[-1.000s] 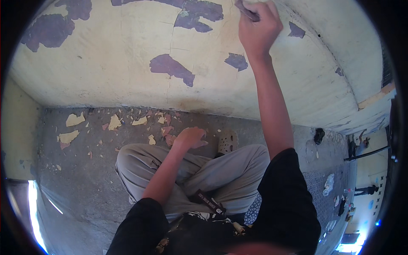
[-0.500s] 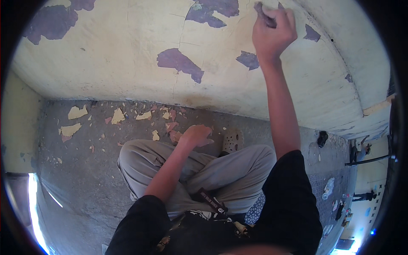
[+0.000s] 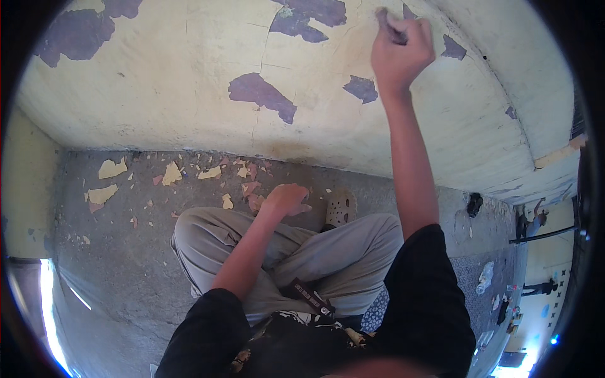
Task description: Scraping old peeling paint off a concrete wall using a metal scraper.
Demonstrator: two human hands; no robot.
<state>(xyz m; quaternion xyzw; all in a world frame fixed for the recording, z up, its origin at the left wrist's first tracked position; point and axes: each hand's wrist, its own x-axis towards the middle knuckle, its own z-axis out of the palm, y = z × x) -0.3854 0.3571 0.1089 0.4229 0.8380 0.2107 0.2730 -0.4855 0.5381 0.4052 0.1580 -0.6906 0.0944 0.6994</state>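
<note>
My right hand (image 3: 403, 58) is raised against the yellowish painted wall (image 3: 170, 94). Its fingers are closed around a small dark grey object (image 3: 396, 35), whose kind I cannot make out. Purplish-grey patches where paint has come off surround it: one patch (image 3: 361, 89) lies just below and left, another patch (image 3: 454, 47) to the right. Low over my bent leg, close to the floor, my left hand (image 3: 287, 200) hangs loosely with thumb and fingers apart and nothing visible in it. Paint flakes (image 3: 250, 188) lie beside that hand.
Yellow and reddish flakes (image 3: 112, 168) litter the concrete floor (image 3: 126, 220) along the wall's foot. A pale clog (image 3: 341, 208) is on my foot. To the right lie a black item (image 3: 474, 205) and a clear plastic bag (image 3: 485, 277). Two people work farther off, one person (image 3: 541, 288) standing.
The view has shifted slightly, so the wall patches appear farther left. My right hand has slid a little lower on the wall, still gripping the dark object. The left hand stays in place.
</note>
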